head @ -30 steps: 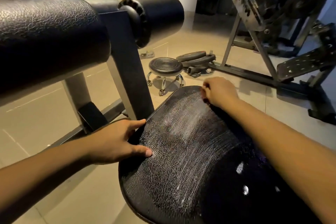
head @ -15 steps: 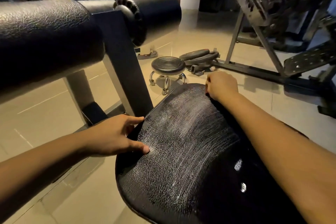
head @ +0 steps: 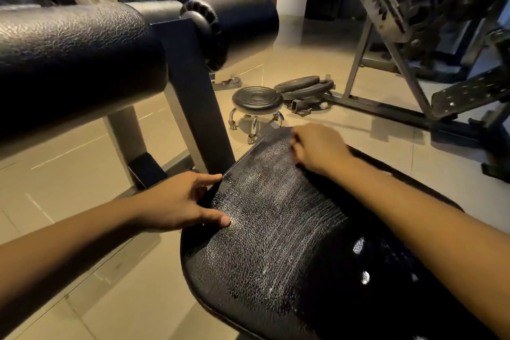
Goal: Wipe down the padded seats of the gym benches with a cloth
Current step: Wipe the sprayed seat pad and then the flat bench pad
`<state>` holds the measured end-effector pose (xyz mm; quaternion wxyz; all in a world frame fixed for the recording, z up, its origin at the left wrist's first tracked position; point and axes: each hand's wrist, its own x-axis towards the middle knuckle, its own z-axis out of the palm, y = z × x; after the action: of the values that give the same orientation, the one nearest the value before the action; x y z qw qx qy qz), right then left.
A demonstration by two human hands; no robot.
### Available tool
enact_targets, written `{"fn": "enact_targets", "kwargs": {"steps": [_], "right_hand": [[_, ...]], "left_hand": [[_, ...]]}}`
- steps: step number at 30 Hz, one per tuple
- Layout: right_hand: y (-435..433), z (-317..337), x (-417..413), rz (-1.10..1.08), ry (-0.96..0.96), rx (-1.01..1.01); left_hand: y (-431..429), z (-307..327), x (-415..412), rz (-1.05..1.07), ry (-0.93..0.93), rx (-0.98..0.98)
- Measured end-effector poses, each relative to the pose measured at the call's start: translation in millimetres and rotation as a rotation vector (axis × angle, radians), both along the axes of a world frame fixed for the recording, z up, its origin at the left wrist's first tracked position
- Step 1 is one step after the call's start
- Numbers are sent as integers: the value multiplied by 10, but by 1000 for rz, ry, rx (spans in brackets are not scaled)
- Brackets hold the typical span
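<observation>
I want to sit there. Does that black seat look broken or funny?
Yes, the padded seat looks worn: fine cracks and whitish streaks run across its top, from the left hand to the right hand.

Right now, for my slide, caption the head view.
Left hand rests on the edge of the streaked padded seat; right hand curled at its far end.
</observation>
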<state>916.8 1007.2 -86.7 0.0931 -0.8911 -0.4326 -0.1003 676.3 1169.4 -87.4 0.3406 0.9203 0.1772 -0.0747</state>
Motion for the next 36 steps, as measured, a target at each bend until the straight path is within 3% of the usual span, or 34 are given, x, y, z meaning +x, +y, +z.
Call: {"fn": "enact_targets", "kwargs": {"steps": [3,5,10,12,14,18,20,26,28,30,34,36], "right_hand": [[-113,12,-685,453,101,-1],[-194,-24,-668,519,63,-27],[-482,-27,446,-180,-108,-29],[-532,-55,381,-215,-136,-9],[-441,-58,-3,-56,-57,4],[-327,70,-841,460,171,-11],[-352,38,-863,522,149,-7],[-641,-23,187,-166,-51,37],[-649,-29,152,-198,-65,57],[-530,-9,-178,-72,17,68],[-352,26,-906,414,128,24],[-359,1,-838,444,78,-14]], "left_hand": [[-12,-20,-9,-16,-16,-13],[8,-21,5,-15,-25,-14],[6,-34,-17,-15,-16,-8],[-17,-30,-27,-5,-21,-12],[-26,-28,-24,15,-38,-27],[-46,-19,-26,7,-47,-24],[-42,-16,-27,8,-50,-19],[-56,-23,-15,8,-42,-24],[-43,-28,-15,13,-41,-28],[-25,-28,-10,13,-44,-31],[-48,-20,4,4,-48,-33],[-42,-16,9,5,-39,-34]]}}
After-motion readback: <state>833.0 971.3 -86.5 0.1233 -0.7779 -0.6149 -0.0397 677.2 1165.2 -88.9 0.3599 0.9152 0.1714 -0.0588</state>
